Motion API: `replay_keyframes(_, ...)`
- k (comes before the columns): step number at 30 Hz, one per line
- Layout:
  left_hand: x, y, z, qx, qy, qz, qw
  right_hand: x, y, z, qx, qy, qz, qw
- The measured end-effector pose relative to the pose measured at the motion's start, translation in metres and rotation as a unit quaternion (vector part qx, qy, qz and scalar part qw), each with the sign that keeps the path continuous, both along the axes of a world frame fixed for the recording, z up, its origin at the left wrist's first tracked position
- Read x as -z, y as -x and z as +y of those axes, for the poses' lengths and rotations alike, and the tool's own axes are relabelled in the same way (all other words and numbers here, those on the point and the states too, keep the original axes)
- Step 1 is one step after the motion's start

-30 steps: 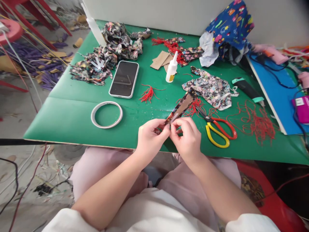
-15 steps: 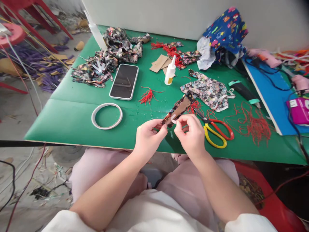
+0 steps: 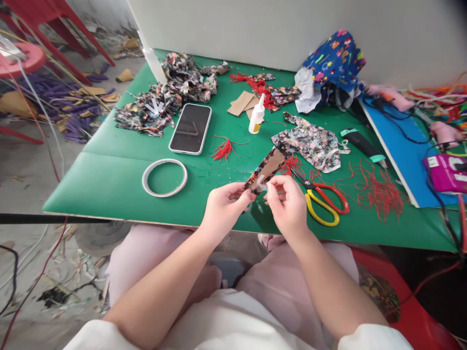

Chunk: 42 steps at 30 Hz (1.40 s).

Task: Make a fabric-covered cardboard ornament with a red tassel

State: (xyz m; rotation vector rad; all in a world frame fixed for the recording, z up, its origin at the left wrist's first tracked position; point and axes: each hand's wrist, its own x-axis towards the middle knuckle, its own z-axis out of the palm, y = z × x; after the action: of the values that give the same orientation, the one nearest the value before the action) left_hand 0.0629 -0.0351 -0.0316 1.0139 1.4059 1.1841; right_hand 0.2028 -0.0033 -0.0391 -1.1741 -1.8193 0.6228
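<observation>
My left hand (image 3: 226, 205) pinches the near end of a cardboard strip (image 3: 270, 167) edged with dark floral fabric, its bare brown side facing up. On that brown face, near the held end, lies a small pale piece of tape (image 3: 260, 180). My right hand (image 3: 288, 203) is closed in a pinch beside it, on a thin whitish bit that is blurred at the fingertips. Just right of that hand lie scissors (image 3: 326, 198) with one red and one yellow handle. Red threads (image 3: 291, 164) and a floral cloth (image 3: 314, 143) are beyond the strip's far end.
On the green table (image 3: 105, 182) are a white tape roll (image 3: 144, 183), a phone (image 3: 190, 129), a glue bottle (image 3: 257, 116), and cardboard pieces (image 3: 241, 103). Heaped floral scraps (image 3: 146, 116) lie back left; a cutter (image 3: 365, 146) and a blue board (image 3: 397, 165) lie right.
My right fingertips have drawn slightly toward the right, away from the tape piece on the cardboard strip. The whole view has shifted a little; my left hand keeps its grip.
</observation>
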Motion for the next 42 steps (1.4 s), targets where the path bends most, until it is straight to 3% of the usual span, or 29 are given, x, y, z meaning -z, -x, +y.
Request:
replay_keyframes(3, -0.001, 0.000, 0.001, -0.010, 0.007, -0.022, 1.000, 0.000, -0.001, -0.003, -0.035, 0.021, 0.012, 0.999)
replay_keyframes(13, 0.001, -0.001, 0.000, 0.007, 0.018, -0.022, 1.000, 0.004, 0.002, -0.002, -0.023, -0.091, -0.085, 0.992)
replay_keyframes(28, 0.008, -0.002, -0.002, 0.015, -0.014, 0.042, 0.999, 0.004, 0.001, -0.005, -0.027, -0.183, -0.191, 0.964)
replay_keyframes(42, 0.009, -0.004, -0.002, -0.007, -0.031, 0.063, 0.998, 0.004, 0.005, -0.005, -0.017, -0.060, -0.069, 0.996)
